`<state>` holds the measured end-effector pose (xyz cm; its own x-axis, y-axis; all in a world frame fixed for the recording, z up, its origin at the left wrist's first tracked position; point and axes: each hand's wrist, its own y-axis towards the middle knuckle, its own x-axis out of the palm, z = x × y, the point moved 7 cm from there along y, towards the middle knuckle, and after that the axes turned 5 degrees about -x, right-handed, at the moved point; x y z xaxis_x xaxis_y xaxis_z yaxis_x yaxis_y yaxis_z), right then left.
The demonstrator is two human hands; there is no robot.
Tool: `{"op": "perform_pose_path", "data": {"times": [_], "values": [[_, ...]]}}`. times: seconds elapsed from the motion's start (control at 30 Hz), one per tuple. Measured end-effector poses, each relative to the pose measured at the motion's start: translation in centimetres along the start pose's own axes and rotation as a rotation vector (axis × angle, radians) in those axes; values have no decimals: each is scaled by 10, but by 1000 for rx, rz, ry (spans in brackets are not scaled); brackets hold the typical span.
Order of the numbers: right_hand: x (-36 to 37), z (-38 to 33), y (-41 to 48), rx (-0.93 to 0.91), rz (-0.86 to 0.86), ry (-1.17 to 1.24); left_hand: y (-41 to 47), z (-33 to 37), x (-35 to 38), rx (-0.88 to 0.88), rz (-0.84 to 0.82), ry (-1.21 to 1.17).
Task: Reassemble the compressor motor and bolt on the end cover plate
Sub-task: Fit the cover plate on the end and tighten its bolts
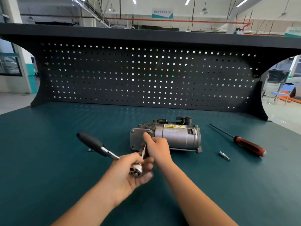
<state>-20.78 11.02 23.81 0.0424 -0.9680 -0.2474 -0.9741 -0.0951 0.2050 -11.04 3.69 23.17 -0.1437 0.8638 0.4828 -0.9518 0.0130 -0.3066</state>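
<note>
The grey compressor motor [175, 137] lies on its side in the middle of the green bench, its square end cover plate [138, 139] facing left toward me with bolts at the corners. My left hand [130, 175] grips the head of a ratchet wrench [97, 145], whose black handle points up and left. My right hand [158, 148] pinches a thin silver bit [143, 152] that stands in the ratchet head, just in front of the cover plate.
A red-handled screwdriver [244, 142] lies on the bench mat [48, 160] to the right of the motor, with a small silver socket bit [224, 155] near it. A small bolt [89, 150] lies under the ratchet handle. A black pegboard [146, 75] closes the back.
</note>
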Motion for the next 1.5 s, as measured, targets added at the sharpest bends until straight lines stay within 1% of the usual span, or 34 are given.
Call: {"op": "perform_pose_path", "data": {"times": [0.07,0.13,0.17,0.2,0.27,0.3,0.33,0.4,0.5,0.73,0.87,0.97,1.07,1.17,1.33,1.5], "values": [[-16,-8,2,-130,59,-251,4,0,-3,-27,22,-162],[-43,-21,6,-309,162,-433,6,6,-7,-18,63,-146],[-54,-26,11,-395,172,-600,5,9,-9,-5,83,-87],[-60,-25,19,-422,105,-821,4,10,-10,12,94,-15],[-69,-10,37,-377,-92,-1182,3,13,-6,44,88,118],[-71,-4,42,-350,-164,-1284,2,14,-3,59,81,177],[-71,0,45,-342,-207,-1325,2,17,-1,75,80,233],[-70,3,49,-386,-195,-1337,2,25,3,105,92,330],[-69,-3,55,-457,-176,-1356,1,36,0,108,125,405],[-67,-7,67,-503,-278,-1405,8,52,-3,86,117,471],[-66,-4,71,-466,-327,-1450,11,46,-7,75,73,418],[-63,-2,72,-397,-400,-1431,12,40,-6,41,6,277],[-61,-5,76,-396,-381,-1422,13,37,-9,-13,-22,180],[-61,-9,78,-436,-355,-1435,16,37,-11,-43,-14,149],[-60,-11,79,-460,-372,-1421,17,46,-12,12,71,317],[-59,-13,78,-461,-399,-1407,16,51,-10,50,108,420]]}}
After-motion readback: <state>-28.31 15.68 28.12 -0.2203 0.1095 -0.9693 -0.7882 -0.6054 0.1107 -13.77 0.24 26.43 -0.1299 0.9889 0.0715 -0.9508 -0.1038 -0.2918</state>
